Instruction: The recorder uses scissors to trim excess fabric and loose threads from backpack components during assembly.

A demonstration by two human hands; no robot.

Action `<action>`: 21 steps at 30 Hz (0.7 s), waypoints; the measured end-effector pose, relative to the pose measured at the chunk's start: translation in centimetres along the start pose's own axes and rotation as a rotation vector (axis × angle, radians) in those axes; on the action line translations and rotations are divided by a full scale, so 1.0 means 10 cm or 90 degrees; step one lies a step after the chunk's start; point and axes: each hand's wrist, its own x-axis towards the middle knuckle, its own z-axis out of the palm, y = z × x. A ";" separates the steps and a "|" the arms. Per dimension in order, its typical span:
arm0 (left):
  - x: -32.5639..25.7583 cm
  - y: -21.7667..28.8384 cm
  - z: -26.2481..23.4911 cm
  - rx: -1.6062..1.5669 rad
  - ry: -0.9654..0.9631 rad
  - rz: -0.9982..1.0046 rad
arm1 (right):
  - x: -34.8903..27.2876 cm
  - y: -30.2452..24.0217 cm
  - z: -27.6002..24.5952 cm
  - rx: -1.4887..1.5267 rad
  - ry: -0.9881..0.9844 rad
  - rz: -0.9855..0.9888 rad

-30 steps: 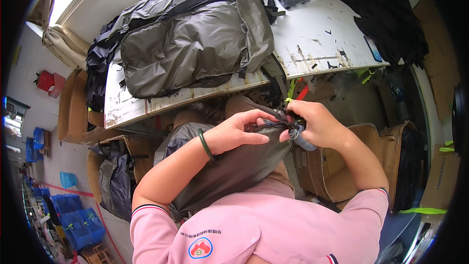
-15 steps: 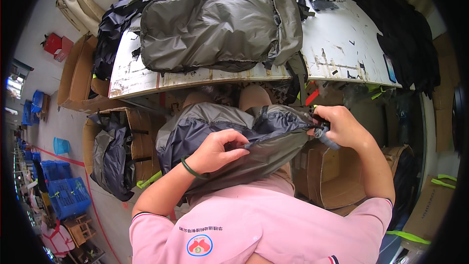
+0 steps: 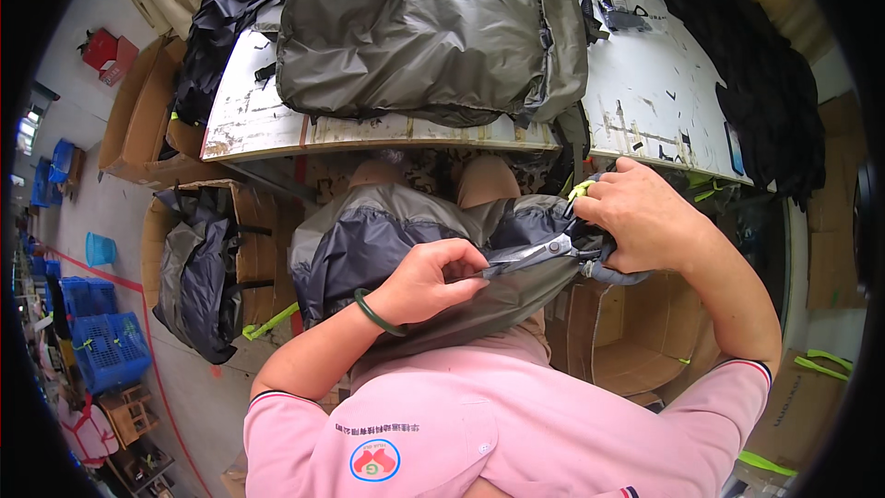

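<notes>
Across my lap lies a thin grey-and-dark nylon bag (image 3: 369,238), its fabric creased. My left hand (image 3: 433,278) pinches the edge of the fabric between thumb and fingertips. Scissors (image 3: 557,245) with grey-wrapped handles are in my right hand (image 3: 643,214); their metal blades point left along the pinched edge, over the fabric. A small yellow-green strip (image 3: 580,190) shows at the right fingertips, with dark material beside it. The fingers around the scissor handles are partly hidden.
A large grey-green bag (image 3: 415,41) covers much of the white table (image 3: 645,111) ahead. Black fabric (image 3: 756,65) hangs at the table's right. Cardboard boxes stand on both sides, one (image 3: 261,249) at left holding a dark bag (image 3: 198,272). Blue crates (image 3: 111,350) stand farther left.
The scissors have swung out from my right hand, and their blades now lie along the fabric edge. My right hand has turned and moved slightly up; the left still pinches, slightly farther right.
</notes>
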 end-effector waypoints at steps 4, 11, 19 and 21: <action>-0.01 -0.03 0.02 0.069 0.022 0.074 | 0.04 -0.01 -0.01 0.014 -0.044 0.005; -0.01 -0.03 0.01 0.118 0.034 0.122 | 0.03 0.00 0.00 0.054 -0.035 -0.009; 0.00 -0.09 0.02 0.012 0.011 0.090 | -0.01 0.01 0.10 0.068 0.005 -0.010; 0.01 -0.12 0.01 -0.004 0.007 0.084 | -0.01 0.02 0.11 0.058 -0.003 -0.005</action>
